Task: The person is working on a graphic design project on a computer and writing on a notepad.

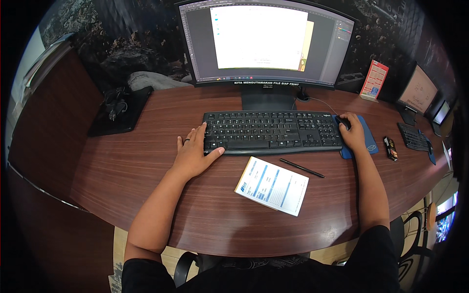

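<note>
A long black keyboard [266,131] lies in front of the monitor [264,39]. At its left end rests my left hand [194,155], fingers spread, the fingertips on the edge keys and the thumb by the bottom row. One finger wears a dark ring. My right hand [355,134] curls over a black mouse [344,120] on a blue mouse pad [367,141], beside the number keys. Below the keyboard lies a pad of printed forms [272,186], white with blue bands, turned at an angle. A black pen [302,168] sits just above its right side.
On the left, a black flat device with a coiled cable [115,108] lies near a wooden partition [49,117]. To the right are a small dark box [390,148], a red and white desk calendar [374,80], a second keyboard [413,136] and another screen [418,90]. The desk's front edge curves near my body.
</note>
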A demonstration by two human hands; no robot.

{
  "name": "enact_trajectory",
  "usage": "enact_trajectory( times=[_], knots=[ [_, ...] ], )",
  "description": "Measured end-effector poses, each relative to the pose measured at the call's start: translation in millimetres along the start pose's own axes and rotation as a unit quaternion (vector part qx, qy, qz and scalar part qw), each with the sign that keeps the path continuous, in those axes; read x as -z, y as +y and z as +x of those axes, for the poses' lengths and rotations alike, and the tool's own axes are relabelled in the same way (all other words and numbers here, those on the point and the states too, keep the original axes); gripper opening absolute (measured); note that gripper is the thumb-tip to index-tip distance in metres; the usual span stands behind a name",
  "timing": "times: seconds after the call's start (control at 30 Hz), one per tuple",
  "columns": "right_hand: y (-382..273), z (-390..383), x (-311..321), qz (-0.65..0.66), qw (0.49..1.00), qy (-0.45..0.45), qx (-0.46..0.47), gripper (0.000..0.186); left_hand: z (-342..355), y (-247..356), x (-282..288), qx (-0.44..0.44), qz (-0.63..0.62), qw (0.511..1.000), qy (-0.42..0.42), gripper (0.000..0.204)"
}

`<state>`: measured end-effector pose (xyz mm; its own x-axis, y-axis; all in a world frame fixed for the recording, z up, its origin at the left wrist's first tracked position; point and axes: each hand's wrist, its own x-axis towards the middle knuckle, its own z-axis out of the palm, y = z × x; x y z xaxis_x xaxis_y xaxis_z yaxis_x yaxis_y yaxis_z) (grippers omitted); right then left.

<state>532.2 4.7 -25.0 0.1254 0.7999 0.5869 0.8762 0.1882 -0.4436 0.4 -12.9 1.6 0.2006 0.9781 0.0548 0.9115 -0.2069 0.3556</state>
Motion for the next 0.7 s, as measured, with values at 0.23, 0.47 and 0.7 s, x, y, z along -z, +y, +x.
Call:
enact_trajectory(
  times=[0.23, 0.47, 0.7],
  knots=[
    [1, -1, 2, -0.003, 1.0, -0.005, 0.004, 0.028, 0, 1, 0, -0.003, -0.007, 1.0, 0.002, 0.101],
    [4, -1, 2, -0.004, 1.0, -0.016, -0.002, 0.034, -1, 2, -1, 0.007, -0.012, 1.0, 0.002, 0.101],
    [-40, 0, 10, -0.133, 0.984, 0.031, 0.119, 0.062, -6, 20, 13, -0.162, 0.062, 0.971, 0.164, 0.068]
  ],
)
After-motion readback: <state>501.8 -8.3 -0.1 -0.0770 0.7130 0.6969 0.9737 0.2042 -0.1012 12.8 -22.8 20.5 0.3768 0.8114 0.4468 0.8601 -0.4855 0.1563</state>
